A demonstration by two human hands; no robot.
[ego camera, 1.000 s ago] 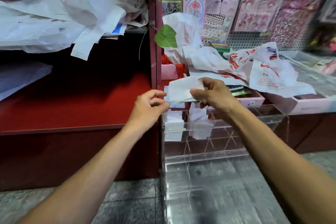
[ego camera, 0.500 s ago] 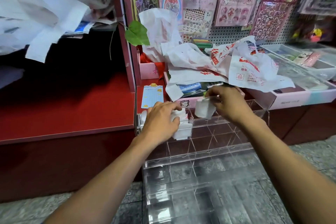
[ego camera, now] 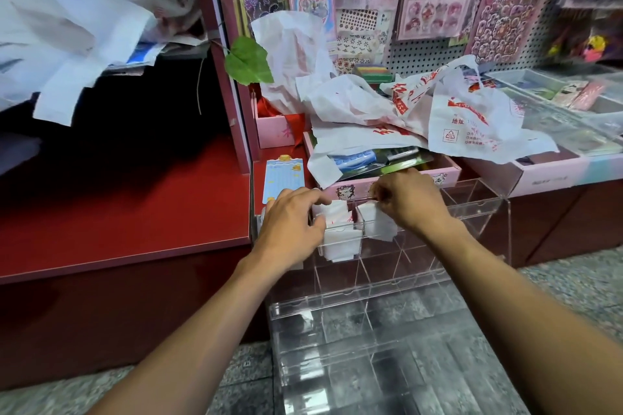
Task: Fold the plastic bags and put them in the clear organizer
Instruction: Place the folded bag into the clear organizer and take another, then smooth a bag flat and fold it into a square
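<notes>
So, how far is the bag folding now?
Done: folded bags sit in the organizer, top row. In hand: the right hand pushes another folded bag into the next cell; the left hand rests on the organizer. Left: loose bags behind.

Two bare hands work at the top row of a clear acrylic organizer [ego camera: 472,212] standing against a red shelf [ego camera: 128,212]. The left hand [ego camera: 290,222] rests on folded white plastic bags [ego camera: 338,236] in the left compartments, while the right hand [ego camera: 409,200] pinches another folded bag [ego camera: 377,226] into the neighbouring compartment. Loose red-printed plastic bags [ego camera: 438,118] lie heaped over pink trays [ego camera: 448,172] just behind.
</notes>
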